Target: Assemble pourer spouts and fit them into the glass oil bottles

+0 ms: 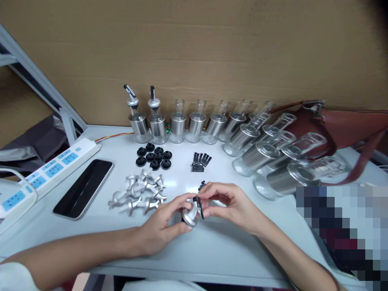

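Near the table's front, my left hand (163,220) grips a silver pourer spout (190,215) by its round base, fingers on one side and thumb on the other. My right hand (227,204) pinches a small black lever (199,207) against the spout's tip. Beyond my left hand lies a heap of silver pourer spouts (138,192). Black rubber stoppers (154,155) form a cluster behind that heap. Several black levers (200,159) lie in rows further back. Tiny dark parts (201,185) sit just behind my right hand, partly covered by it.
Glass bottles with metal sleeves (178,121) line the back and right; two at the left carry pourers (132,99). A phone (83,189) and a power strip (45,173) lie at left. A brown bag (354,129) sits back right, against cardboard (194,52).
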A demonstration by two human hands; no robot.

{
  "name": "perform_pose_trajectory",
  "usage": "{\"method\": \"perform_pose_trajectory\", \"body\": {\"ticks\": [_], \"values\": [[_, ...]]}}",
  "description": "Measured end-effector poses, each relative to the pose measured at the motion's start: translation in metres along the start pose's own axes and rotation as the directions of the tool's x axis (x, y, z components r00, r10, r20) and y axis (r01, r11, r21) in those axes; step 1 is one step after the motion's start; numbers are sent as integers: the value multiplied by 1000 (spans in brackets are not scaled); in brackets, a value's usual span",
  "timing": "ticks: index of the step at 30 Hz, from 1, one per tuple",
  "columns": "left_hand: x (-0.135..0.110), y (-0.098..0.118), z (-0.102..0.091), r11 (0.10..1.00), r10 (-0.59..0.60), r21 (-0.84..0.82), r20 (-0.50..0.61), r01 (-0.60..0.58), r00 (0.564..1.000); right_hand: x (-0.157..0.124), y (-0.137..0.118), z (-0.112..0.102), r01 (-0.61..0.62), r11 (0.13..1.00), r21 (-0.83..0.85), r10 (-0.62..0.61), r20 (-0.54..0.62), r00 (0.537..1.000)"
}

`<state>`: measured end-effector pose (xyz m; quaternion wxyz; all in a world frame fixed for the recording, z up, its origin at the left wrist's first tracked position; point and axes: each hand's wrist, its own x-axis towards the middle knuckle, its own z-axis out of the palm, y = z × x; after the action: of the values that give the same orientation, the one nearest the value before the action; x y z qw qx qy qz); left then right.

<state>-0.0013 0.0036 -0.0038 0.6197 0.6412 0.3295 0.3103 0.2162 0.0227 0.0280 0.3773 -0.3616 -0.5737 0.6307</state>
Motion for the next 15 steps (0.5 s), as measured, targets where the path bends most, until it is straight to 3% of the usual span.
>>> {"method": "perform_pose_trajectory", "body": {"ticks": [9,15], "values": [[1,2,3,991,-90,-99,-12,89,996,-1,2,0,2,983,-184,2,19,1000],[2,1,3,987,-85,-138,-28,80,996,0,1,0,44,961,-272,-31,50,998]]}}
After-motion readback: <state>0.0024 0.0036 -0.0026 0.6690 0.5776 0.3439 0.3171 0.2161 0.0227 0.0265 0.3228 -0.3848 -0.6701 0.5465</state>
